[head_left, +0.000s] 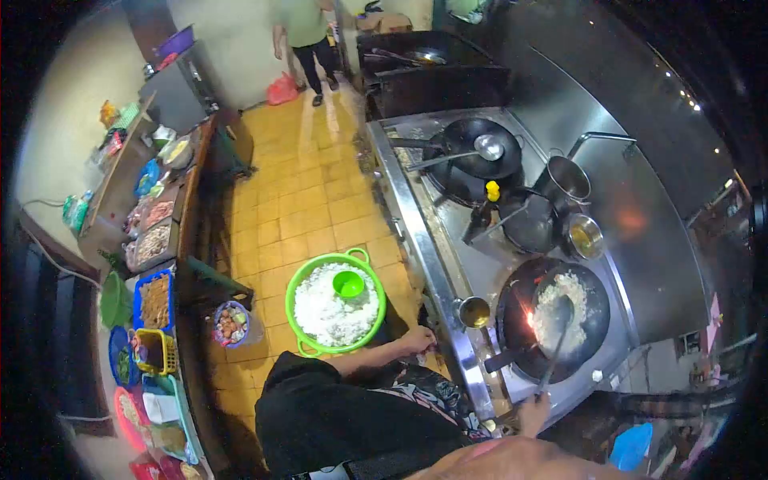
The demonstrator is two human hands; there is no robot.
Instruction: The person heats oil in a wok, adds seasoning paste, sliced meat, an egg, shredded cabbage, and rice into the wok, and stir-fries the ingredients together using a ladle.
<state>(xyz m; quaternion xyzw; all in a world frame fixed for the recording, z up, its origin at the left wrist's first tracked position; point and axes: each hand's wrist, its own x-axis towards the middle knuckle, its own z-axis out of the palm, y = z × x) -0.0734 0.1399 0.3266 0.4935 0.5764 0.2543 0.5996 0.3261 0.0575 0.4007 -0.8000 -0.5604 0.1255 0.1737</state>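
Observation:
My right hand (534, 413) is closed around the long handle of a ladle (563, 314). The ladle's bowl rests in white rice (570, 294) inside a dark wok (594, 340), and a bright orange flame (529, 318) shows at the wok's left side. Low by the stove's front edge is my left hand (418, 341), its fingers curled; whatever they grip is hidden. Close to that arm stands a green basin (292, 308) full of white rice (324, 308), with a small green bowl (348, 284) lying on the rice.
Farther along the steel stove sit another wok (464, 140) with a ladle (489, 147), a deep pot (567, 178) and a cup of yellowish liquid (474, 312). On the left, a counter carries ingredient trays and a blue basket (154, 302). A person (306, 36) stands at the back.

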